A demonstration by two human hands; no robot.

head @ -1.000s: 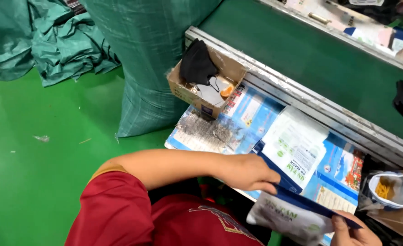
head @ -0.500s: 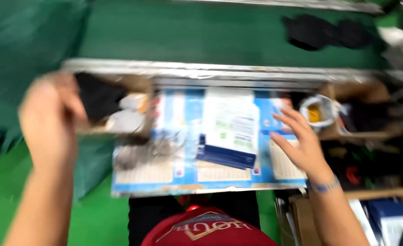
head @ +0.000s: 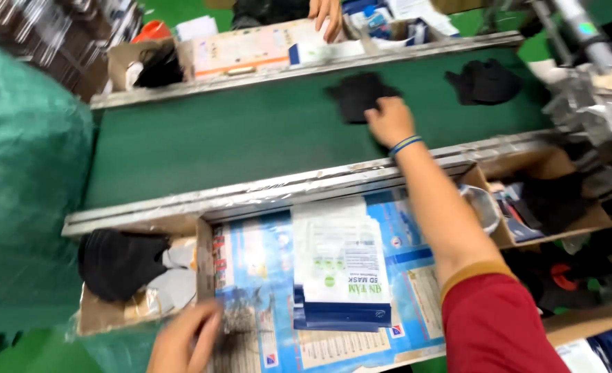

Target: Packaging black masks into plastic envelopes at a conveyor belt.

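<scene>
Head view looks down on a wide dark green conveyor belt [head: 216, 145] crossing the frame from 9 to 3 o'clock, with a big green woven sack [head: 22, 207] bulging at 9 o'clock. Below the belt lies a blue and white printed cardboard sheet [head: 264, 262] carrying a stack of flat white and navy pouches [head: 340, 269] at 6 o'clock. An open brown cardboard box [head: 126, 311] at 8 o'clock holds a black fabric bundle [head: 119, 259]. At 1 o'clock the right hand [head: 389, 121] reaches across the belt, fingers curled onto a black cloth piece [head: 358, 93], pinching its near edge. At 7 o'clock the left hand [head: 185, 338] rests on the sheet, fingers loosely spread, blurred. Another person's hand [head: 326, 14] shows at 12 o'clock.
</scene>
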